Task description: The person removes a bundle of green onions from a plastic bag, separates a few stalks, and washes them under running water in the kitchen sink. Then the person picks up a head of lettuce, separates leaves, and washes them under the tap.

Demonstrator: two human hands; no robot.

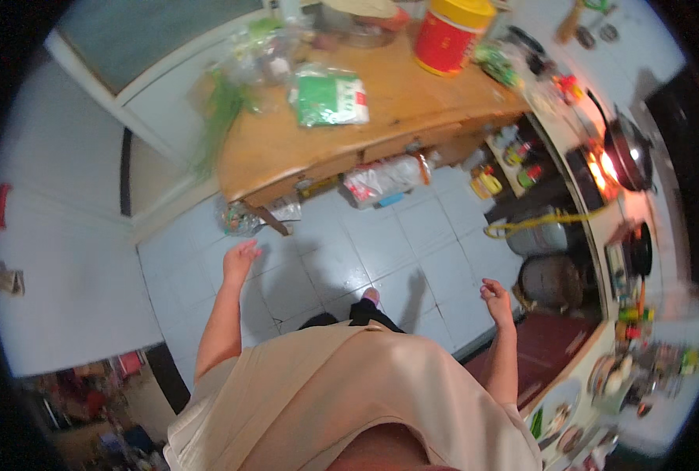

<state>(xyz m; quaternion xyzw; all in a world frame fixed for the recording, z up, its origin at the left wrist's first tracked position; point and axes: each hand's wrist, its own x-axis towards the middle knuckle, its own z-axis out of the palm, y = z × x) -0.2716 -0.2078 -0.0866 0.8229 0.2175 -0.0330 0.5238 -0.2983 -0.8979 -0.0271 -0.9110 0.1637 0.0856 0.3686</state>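
Note:
My left hand (240, 259) hangs in the air over the tiled floor (349, 259), loosely curled and holding nothing that I can see. It is nearest to the leg (267, 219) of a wooden table (379, 97) and a clear plastic bag (238, 218) beside that leg. Out to the other side, my right hand (495, 300) is also raised with bent, parted fingers and no object in it. Close to it in the picture are two gas cylinders (552, 282) under the counter. Both hands are a little blurred.
On the counter at right, a dark wok (626, 153) sits over a lit gas flame (599, 171). A yellow hose (538, 222) loops below. The table bears a green-and-white packet (329, 100), a red tub with a yellow lid (452, 35) and leafy greens (217, 112). A plate (552, 409) stands lower right.

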